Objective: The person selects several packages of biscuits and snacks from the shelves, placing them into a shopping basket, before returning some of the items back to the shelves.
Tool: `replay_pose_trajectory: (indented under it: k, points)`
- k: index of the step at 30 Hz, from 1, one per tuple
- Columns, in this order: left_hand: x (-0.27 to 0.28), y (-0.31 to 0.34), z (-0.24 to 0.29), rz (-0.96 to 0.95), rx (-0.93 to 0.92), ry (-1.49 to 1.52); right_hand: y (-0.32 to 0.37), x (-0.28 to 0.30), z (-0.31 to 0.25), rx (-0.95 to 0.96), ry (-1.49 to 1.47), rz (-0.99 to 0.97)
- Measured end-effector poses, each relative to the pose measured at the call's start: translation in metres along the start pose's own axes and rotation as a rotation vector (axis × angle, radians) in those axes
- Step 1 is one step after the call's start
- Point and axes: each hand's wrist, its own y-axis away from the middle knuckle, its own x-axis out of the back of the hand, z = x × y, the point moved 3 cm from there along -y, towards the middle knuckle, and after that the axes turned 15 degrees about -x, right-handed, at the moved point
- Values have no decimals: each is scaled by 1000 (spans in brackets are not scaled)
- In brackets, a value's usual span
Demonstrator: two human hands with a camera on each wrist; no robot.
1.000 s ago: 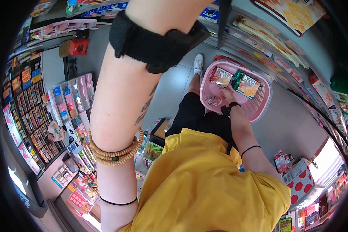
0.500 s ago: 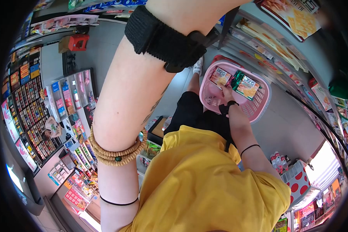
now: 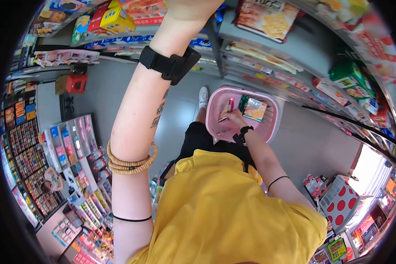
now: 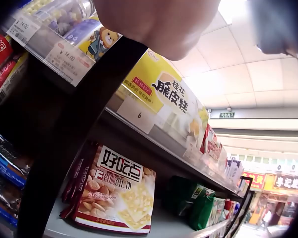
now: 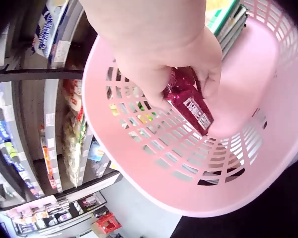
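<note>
In the head view my right hand is down inside a pink shopping basket, gripping a dark-red biscuit packet. The right wrist view shows thumb and fingers around this packet, which is tilted with one end pointing down at the basket's slotted wall. Beside it in the basket lie green biscuit packets. My left hand is raised at the shelves, overlapping a black shelf upright in the left wrist view; its fingers are out of sight. Below it stand dark-red almond biscuit packets.
A yellow cake box stands on the shelf above the biscuits, and green packs are farther along. A red stool is on the floor at the back left. A red-dotted box and bottles are at the right.
My right hand has taken hold of the red packet, which lay face up in the basket before and is now turned on edge. The view has shifted, bringing part of my left hand into sight.
</note>
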Motion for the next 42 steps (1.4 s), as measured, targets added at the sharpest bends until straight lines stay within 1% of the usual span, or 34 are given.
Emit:
replay_pose_trajectory:
  k: [3,4,7,8,10,11,12,13,15,17,18,19,21,24,27,28,29,30,31,33,35,38,41,42]
  points:
    - [3,-9,6,-21,88,28,28,29,-6,43,-31,-70]
    - [4,-11,7,-32,108,39,62,53,-20,65,-30,-102]
    - [7,-16,11,-48,174,52,108,96,-30,161,-288,-323]
    - [7,-18,11,-61,172,48,145,121,-44,124,-342,-425]
    - [9,-20,12,-62,168,46,190,162,-53,125,-477,-471]
    - [10,-22,12,-63,165,42,215,180,-55,217,-604,-462]
    - [11,-25,13,-65,177,46,244,200,-67,355,-653,-548]
    - [12,-27,15,-69,190,49,246,209,-65,495,-766,-615]
    - [13,-30,16,-73,208,55,291,237,-83,623,-907,-662]
    - [14,-29,15,-73,221,61,294,259,-89,723,-872,-573]
    - [16,-31,15,-73,210,62,300,266,-98,811,-921,-561]
    - [17,-31,15,-74,206,55,297,274,-107,781,-978,-499]
    - [18,-32,14,-75,194,44,312,290,-135,872,-952,-245]
    - [18,-33,13,-61,195,18,317,314,-163,933,-708,92]
    - [15,-27,8,-24,175,2,320,329,-193,996,-549,298]
    - [16,-29,9,-23,177,-2,325,332,-203,1017,-499,339]
    - [17,-32,9,-21,178,-4,325,331,-207,1022,-486,442]
    - [19,-33,12,-58,202,-10,324,329,-211,1027,-473,547]
    - [18,-32,10,-43,189,-11,323,329,-213,1032,-457,652]
    - [16,-28,8,-14,168,-16,321,329,-215,1031,-480,634]
    - [18,-30,9,-35,193,-5,323,330,-219,1054,-530,596]
    - [20,-31,10,-54,209,0,331,332,-225,1086,-529,644]
    - [21,-31,9,-51,203,2,335,337,-228,977,-419,832]
    - [22,-31,9,-47,198,3,333,338,-229,982,-420,843]
